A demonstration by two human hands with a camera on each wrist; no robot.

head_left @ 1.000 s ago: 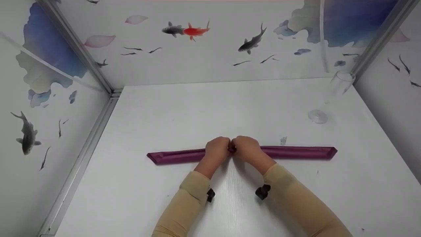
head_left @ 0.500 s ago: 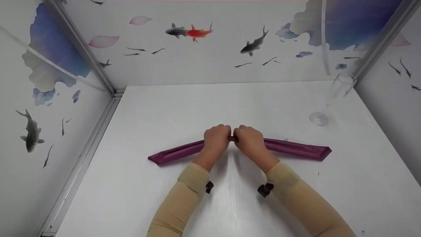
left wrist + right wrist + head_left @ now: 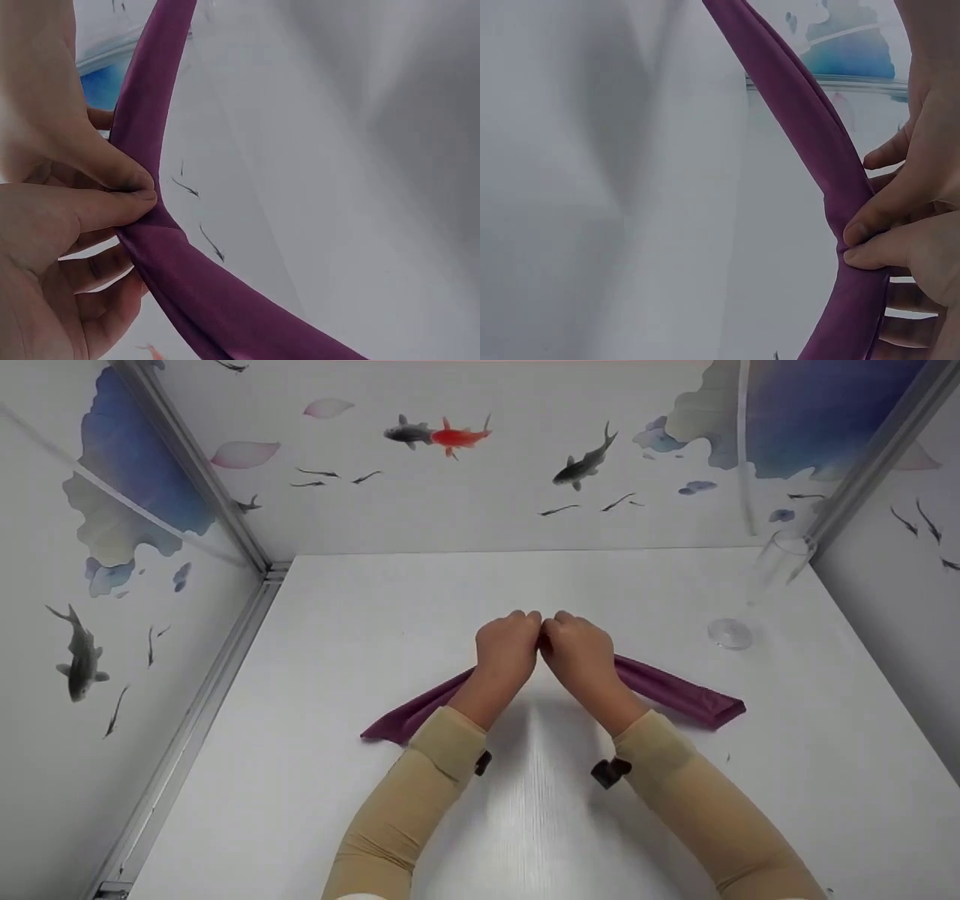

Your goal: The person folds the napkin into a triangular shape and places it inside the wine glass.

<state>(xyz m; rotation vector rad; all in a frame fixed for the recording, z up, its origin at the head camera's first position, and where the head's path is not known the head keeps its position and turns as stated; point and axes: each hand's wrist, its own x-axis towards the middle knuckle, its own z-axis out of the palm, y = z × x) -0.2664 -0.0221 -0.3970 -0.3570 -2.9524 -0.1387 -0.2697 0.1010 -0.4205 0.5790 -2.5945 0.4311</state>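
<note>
A purple cloth [image 3: 679,694], folded into a long narrow strip, is raised off the white table at its middle, while its two ends slope down on either side. My left hand [image 3: 506,656] and right hand [image 3: 581,660] meet at that middle, knuckles nearly touching. Each pinches the cloth between thumb and fingers. From above, the pinched part is hidden by the hands; in the left wrist view the strip [image 3: 154,90] bends where the thumbs press side by side. The right wrist view shows the strip [image 3: 795,112] gathered narrower at the thumbs.
A clear stemmed glass [image 3: 730,634] stands at the back right of the white table [image 3: 420,600]. White panels [image 3: 495,502] printed with fish surround the table on the left, back and right. Tiny specks lie on the tabletop.
Both hands have risen and moved toward the back with the cloth's middle. The ends have drawn inward and now slope more steeply. The hands briefly stood slightly apart, then closed up again.
</note>
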